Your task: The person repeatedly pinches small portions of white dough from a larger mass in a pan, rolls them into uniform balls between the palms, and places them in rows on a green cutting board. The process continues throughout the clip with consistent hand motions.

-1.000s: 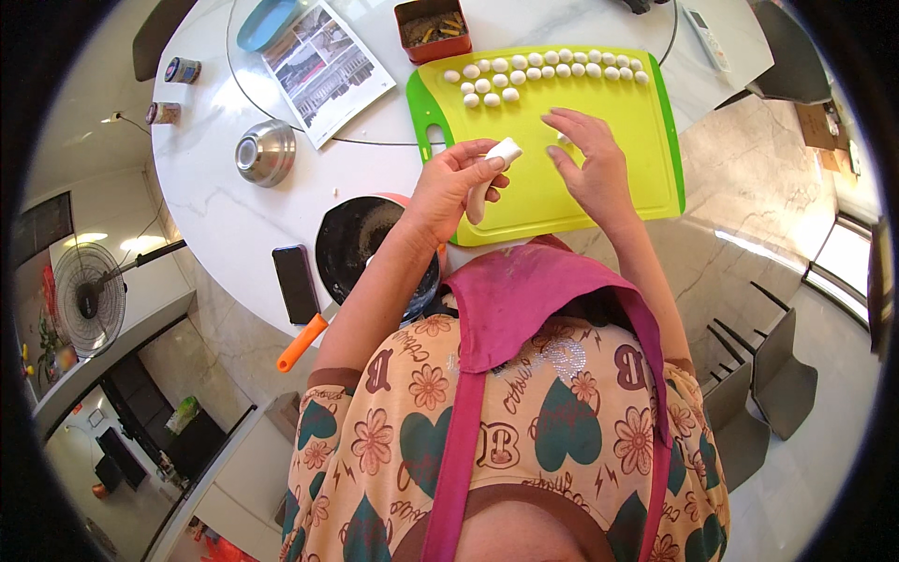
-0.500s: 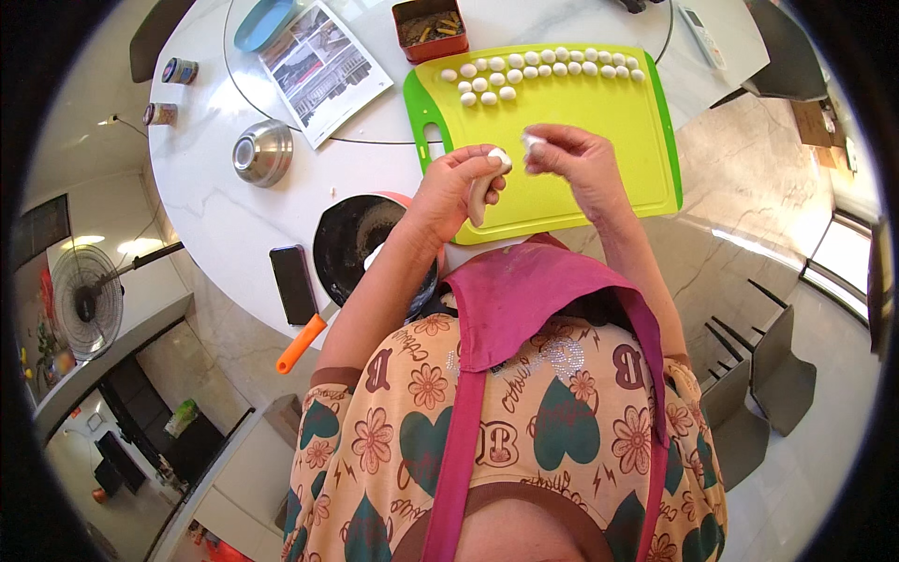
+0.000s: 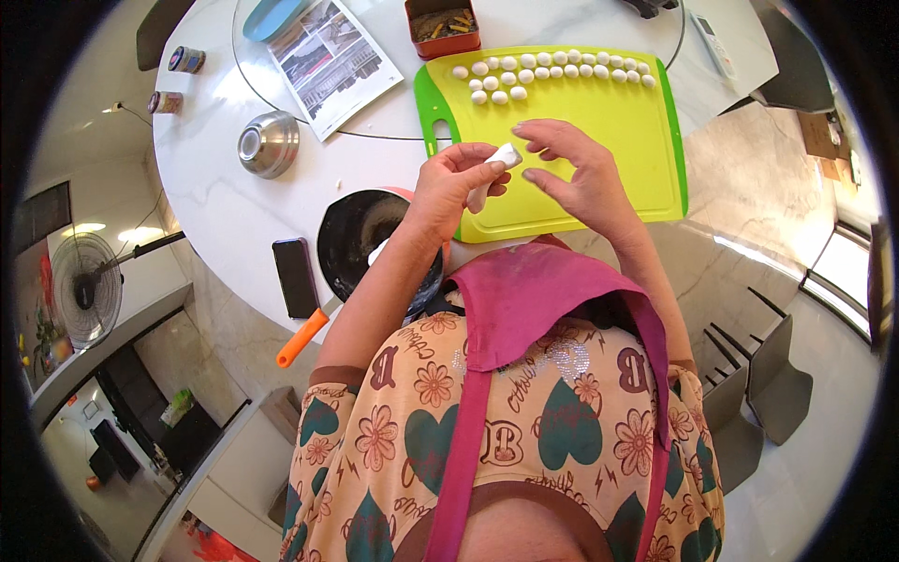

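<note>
The left hand (image 3: 444, 194) is curled firmly about a white dough roll (image 3: 507, 155), thumb pressed along it; one end sticks out toward 1 o'clock, the other toward 7. The roll is held over the 9 o'clock side of a lime-green chopping board (image 3: 604, 187). At 3 o'clock from the roll, the right hand (image 3: 596, 184) is half open with nothing visible in its grasp, thumb and fingers spread apart, their tips just beside the dough.

Toward 1 o'clock, white dough balls (image 3: 558, 72) sit on the board in two long rows, plus a short third one. From the roll, a square red tin (image 3: 456, 45) stands between 11 and 12, a printed magazine (image 3: 342, 70) lies at 10, and an upturned steel bowl (image 3: 272, 140) rests at 9. A black-lined pan (image 3: 346, 229) and a smartphone (image 3: 296, 281) are at 8 on the marble-patterned bench (image 3: 220, 201).
</note>
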A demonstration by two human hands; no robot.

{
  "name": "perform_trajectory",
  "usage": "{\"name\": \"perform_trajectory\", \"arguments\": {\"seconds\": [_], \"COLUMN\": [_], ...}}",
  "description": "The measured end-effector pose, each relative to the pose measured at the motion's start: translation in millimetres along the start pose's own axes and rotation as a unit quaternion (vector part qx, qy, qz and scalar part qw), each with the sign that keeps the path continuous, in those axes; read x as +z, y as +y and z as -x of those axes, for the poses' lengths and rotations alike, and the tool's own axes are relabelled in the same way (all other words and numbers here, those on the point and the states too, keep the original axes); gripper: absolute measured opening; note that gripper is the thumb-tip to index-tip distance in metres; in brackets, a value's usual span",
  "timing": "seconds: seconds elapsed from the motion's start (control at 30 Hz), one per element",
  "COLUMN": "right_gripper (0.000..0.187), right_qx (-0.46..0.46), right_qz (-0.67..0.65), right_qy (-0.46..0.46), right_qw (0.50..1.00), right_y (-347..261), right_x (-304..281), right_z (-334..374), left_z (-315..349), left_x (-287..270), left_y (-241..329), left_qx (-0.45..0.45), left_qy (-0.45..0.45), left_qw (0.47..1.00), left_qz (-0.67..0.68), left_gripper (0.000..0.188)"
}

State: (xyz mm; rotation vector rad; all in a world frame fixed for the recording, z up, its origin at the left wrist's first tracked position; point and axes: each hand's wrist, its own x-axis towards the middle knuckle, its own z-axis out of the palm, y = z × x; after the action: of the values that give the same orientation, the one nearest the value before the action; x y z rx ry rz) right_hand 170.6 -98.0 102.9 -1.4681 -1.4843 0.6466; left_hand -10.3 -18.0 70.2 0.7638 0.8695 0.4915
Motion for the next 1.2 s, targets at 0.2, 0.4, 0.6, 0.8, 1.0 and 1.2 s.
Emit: {"name": "perform_trajectory", "arguments": {"seconds": [0.2,0.4,0.6,0.8,1.0,1.2], "right_gripper": [0.022,0.017,0.028,0.031,0.027,0.020], "right_qx": [0.042,0.240,0.051,-0.019,-0.025,0.094], "right_qz": [-0.074,-0.259,0.305,0.214,-0.002,-0.112], "right_qy": [-0.048,0.051,0.102,0.083,0.003,-0.033], "right_qw": [0.995,0.934,0.946,0.973,1.000,0.989], "right_y": [2.5,40.0,125.0,29.3,-5.3,6.2], "right_x": [5.6,-6.4,-36.3,-20.2,11.3,10.5], "right_z": [-1.0,0.9,10.4,-1.3,-6.4,-0.7], "left_z": [-1.0,-1.0,-0.9,0.3,-0.1,2.5], "left_x": [2.5,-0.2,0.0,-3.6,5.9,3.9], "left_y": [-1.9,5.7,3.2,-0.5,-0.4,3.7], "left_qx": [0.004,-0.086,-0.060,-0.026,0.003,-0.056], "left_qy": [-0.019,-0.027,-0.029,0.008,0.002,-0.015], "left_qw": [0.999,0.987,0.989,0.998,0.999,0.998], "left_qz": [-0.036,0.130,0.133,0.062,0.038,0.024], "left_gripper": [0.028,0.028,0.033,0.026,0.022,0.022]}}
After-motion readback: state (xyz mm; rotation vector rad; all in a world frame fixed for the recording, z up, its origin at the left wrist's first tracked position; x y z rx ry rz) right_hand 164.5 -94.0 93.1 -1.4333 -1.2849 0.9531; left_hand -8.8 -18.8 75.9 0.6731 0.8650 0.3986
